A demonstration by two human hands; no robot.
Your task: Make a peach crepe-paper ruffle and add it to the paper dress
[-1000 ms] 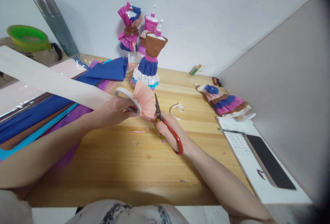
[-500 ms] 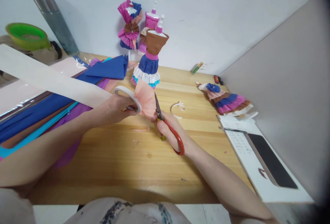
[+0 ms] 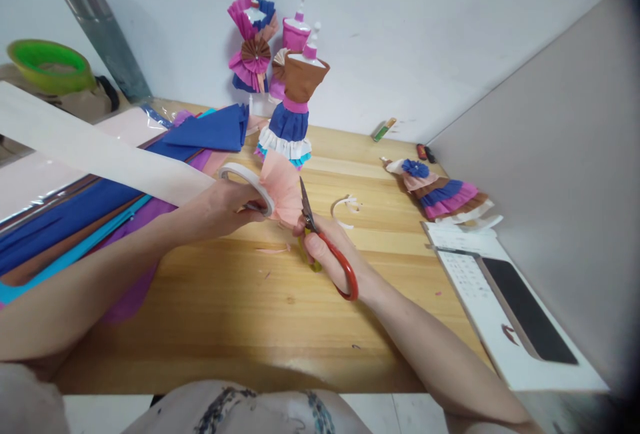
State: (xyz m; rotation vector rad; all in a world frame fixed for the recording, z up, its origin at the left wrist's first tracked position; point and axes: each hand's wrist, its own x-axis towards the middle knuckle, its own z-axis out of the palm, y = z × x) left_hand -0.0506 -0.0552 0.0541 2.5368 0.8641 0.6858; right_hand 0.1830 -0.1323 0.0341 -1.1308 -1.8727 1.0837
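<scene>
My left hand [image 3: 233,206] is closed round a white roll of tape [image 3: 251,179], held up on its edge over the table. Against the roll's right side is a fan of pleated peach crepe paper [image 3: 281,184]. My right hand [image 3: 327,247] has red-handled scissors [image 3: 345,267] in its grip, blades pointing up and away beside the fan's right edge. Its fingertips are at the lower edge of the peach paper; whether they pinch it I cannot tell. Part of a yellow item [image 3: 313,257] shows under the right hand.
Small dress forms in crepe-paper dresses [image 3: 290,121] stand by the wall. Coloured paper sheets [image 3: 75,214] and a long white strip [image 3: 110,157] lie left, near a green tape roll [image 3: 50,64] and a bottle [image 3: 100,27]. On the right are another dressed form [image 3: 445,191] and a white box [image 3: 480,307].
Hands, tape roll, peach paper and scissors hold nearly the same pose. The view has shifted very slightly.
</scene>
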